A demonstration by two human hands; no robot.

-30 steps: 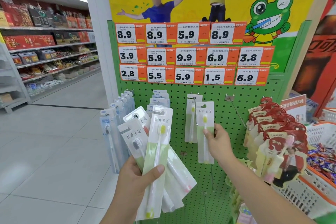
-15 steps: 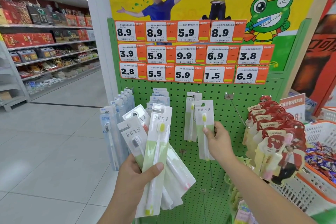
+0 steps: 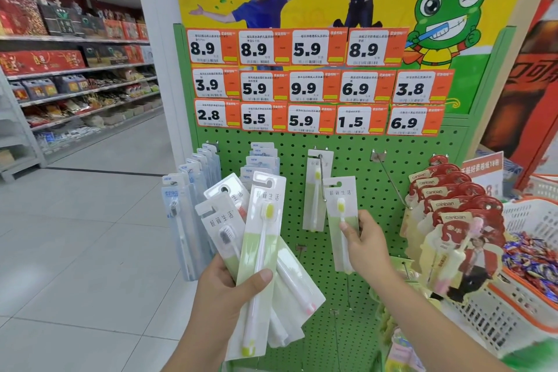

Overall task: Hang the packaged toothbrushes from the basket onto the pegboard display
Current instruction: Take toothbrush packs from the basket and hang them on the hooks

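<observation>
Nearest, left hand (image 3: 225, 287) wrapped around a fanned bunch of toothbrush packs (image 3: 259, 254), thumb pressed across the front one. A little farther and to the right, right hand (image 3: 367, 246) pinching a single toothbrush pack (image 3: 341, 220) by its lower half, upright, just beside a metal hook (image 3: 322, 178). Behind that, one pack already hanging (image 3: 315, 190) on the green pegboard (image 3: 356, 160). Far right, white basket (image 3: 531, 220) with orange rim. Up top, rows of price tags (image 3: 314, 84).
</observation>
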